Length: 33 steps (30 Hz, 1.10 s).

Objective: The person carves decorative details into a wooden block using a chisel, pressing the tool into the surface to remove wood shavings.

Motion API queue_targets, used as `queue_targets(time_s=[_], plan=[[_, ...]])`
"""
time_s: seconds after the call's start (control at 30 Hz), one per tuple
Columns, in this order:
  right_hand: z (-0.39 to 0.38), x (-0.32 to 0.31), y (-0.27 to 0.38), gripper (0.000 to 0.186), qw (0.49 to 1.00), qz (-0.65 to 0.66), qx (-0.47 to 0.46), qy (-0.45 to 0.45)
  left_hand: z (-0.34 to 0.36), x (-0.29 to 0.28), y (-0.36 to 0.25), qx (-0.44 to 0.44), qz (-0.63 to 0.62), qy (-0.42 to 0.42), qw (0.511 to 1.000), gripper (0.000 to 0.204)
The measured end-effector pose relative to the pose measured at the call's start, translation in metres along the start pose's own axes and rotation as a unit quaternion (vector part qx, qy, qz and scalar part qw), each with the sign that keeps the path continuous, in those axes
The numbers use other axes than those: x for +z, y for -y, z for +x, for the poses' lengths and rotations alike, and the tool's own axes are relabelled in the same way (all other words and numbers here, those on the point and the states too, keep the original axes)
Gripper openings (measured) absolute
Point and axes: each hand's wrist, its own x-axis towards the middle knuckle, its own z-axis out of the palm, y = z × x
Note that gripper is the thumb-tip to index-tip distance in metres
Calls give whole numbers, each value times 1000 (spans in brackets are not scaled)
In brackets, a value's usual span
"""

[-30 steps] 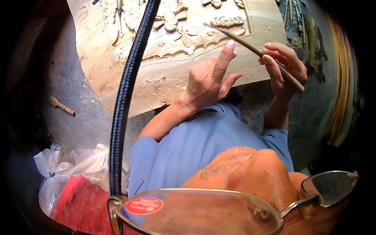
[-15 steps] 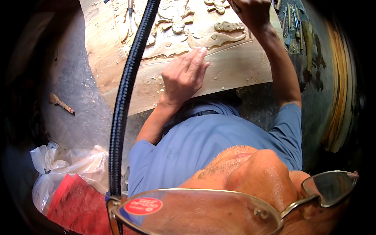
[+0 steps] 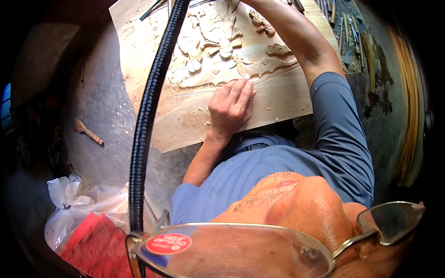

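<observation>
My left hand (image 3: 232,106) lies on the near part of a pale wooden board (image 3: 259,109), fingers stretched out toward a carved edge and holding nothing. Raised floral relief (image 3: 225,46) covers the board's middle, with wood chips scattered about. My right forearm (image 3: 296,32) reaches across the board's right side to the top edge of the picture, where the hand is cut off. At the far left of the board lies a thin dark-bladed tool (image 3: 150,10), partly out of view.
Several chisels (image 3: 354,41) and a wooden mallet-like piece (image 3: 369,58) lie at the right. Long wooden strips (image 3: 405,111) stand farther right. On the grey floor at left are a small brush (image 3: 88,132), a clear plastic bag (image 3: 65,222) and a red sack (image 3: 99,245).
My right hand has moved up and left, out of the picture. The view has shifted, so the board sits lower and more to the right. My left hand stays on the board.
</observation>
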Motion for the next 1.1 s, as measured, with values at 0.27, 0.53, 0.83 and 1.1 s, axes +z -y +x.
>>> queue_targets(time_s=[0.27, 0.53, 0.83, 1.1], plan=[[-34, -69, 16, 37, 947, 275, 143, 82, -4, -7, 8, -12, 2, 5, 1000, 27], [-16, -24, 7, 32, 996, 55, 31, 65, 0, -1, 8, 8, 4, 2, 1000, 26], [-39, -67, 17, 26, 983, 177, 47, 32, -4, -6, 12, -15, -2, 10, 1000, 24], [-81, -129, 31, 22, 956, 291, 30, -17, -5, -5, 10, -11, -8, 6, 1000, 22]])
